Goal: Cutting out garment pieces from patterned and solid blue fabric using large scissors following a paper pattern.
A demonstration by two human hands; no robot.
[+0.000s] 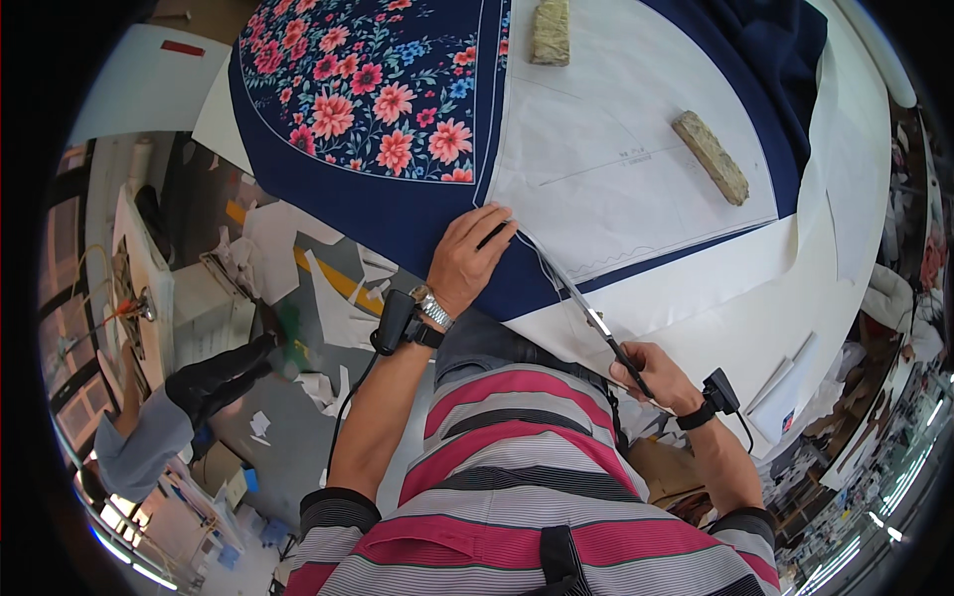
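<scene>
My left hand [469,253] lies on the navy fabric [308,179] at the seam beside a white paper pattern [606,149], fingers extended and slightly bent over its edge, thumb mostly hidden. My right hand [651,377] grips long scissors [601,323] by the dark handles; their blades point up-left along the cloth at the pattern's lower left edge. A printed panel of pink and blue flowers [348,89] shows on the upper left of the fabric. Two rough stone-like bars [552,30] rest on the paper, the second [711,157] tilted near its right side.
The white table [835,268] curves around the cloth, folded papers [780,382] at its right. Paper scraps [323,298] litter the floor at left. Another person [149,427] is at a side bench [144,288] on the left. Cluttered shelving [894,377] stands at far right.
</scene>
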